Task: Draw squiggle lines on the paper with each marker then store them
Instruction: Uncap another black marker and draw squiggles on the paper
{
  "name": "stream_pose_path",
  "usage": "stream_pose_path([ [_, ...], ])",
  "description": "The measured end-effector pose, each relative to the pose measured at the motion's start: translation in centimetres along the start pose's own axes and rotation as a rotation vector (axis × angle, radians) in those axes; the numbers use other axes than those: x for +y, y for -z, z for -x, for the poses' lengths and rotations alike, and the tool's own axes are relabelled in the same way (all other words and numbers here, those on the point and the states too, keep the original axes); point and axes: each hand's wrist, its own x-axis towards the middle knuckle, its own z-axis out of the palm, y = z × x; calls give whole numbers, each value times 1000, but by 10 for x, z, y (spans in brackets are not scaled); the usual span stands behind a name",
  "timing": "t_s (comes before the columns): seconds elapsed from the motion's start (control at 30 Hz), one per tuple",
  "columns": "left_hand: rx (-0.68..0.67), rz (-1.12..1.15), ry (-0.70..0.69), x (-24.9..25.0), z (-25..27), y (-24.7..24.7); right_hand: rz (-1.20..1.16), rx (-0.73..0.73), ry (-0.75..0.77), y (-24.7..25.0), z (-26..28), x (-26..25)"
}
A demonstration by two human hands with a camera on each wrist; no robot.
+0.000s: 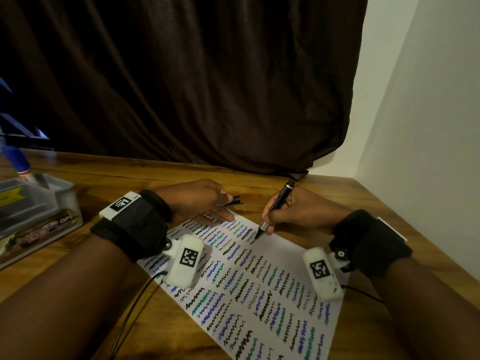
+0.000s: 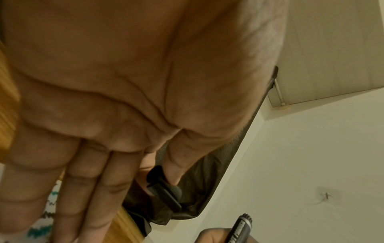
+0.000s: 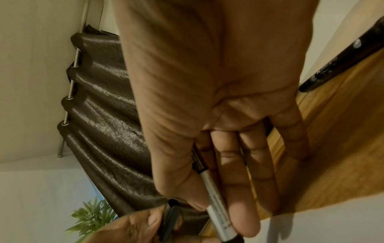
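Bare forearms, no sleeves. Around each wrist a wide black fabric band (image 1: 135, 224) (the right one (image 1: 368, 242) equally broad). On top of the left band, a white plate (image 1: 120, 203) carrying a black-and-white square code. At the inner side of each wrist, a rounded white camera housing, left (image 1: 185, 259) and right (image 1: 323, 271), each with its own square code, fixed by a black screw (image 1: 340, 253). From each housing, a thin black cable (image 1: 130, 315) trailing toward 6 o'clock.
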Motion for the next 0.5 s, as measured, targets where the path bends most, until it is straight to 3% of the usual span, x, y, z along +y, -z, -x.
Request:
stream_pose_path([
  [0.5, -4, 13, 1, -2, -3, 1, 27, 52, -23, 1, 1, 0],
])
